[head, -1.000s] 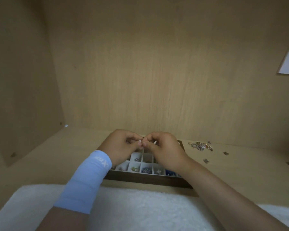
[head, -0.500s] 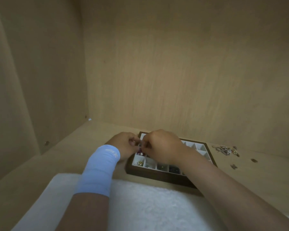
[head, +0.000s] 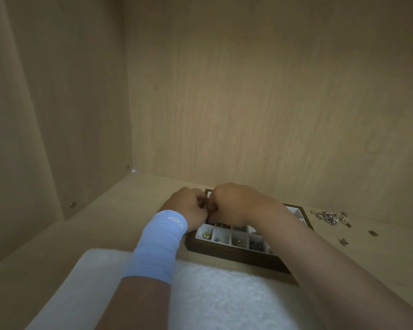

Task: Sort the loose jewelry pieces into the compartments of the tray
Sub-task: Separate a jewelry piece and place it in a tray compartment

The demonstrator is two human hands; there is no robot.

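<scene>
Jewelry tray (head: 236, 257): dark wooden frame, pale compartments, flat on the light wooden shelf (head: 86, 234), just behind a white fluffy towel (head: 224, 301). Small gold and dark pieces visible in the near row of compartments; far rows mostly hidden behind the hands.

Left hand (head: 186, 209): curled, fingers folded inward, thumb side pressed against the other hand, over the tray's far left corner. Pale blue wrist sleeve (head: 159, 244) below it, white lettering near the cuff.

Right hand (head: 234, 203): also curled into a loose fist, knuckles up, fingertips tucked down and turned toward the left hand. Forearm stretched across the tray's right half, covering several compartments.

Both hands touching at the fingertips, grips drawn narrow, pinched together at one spot above the tray. Whatever sits between the fingertips too small and too hidden to make out; cannot tell whether either hand actually holds a piece.

Loose jewelry pile (head: 332, 217): silver and gold bits tangled together on the shelf, to the right of the tray, near the back wall (head: 272, 103). Two single small pieces (head: 373, 233) lying apart from it, further right and nearer.
</scene>
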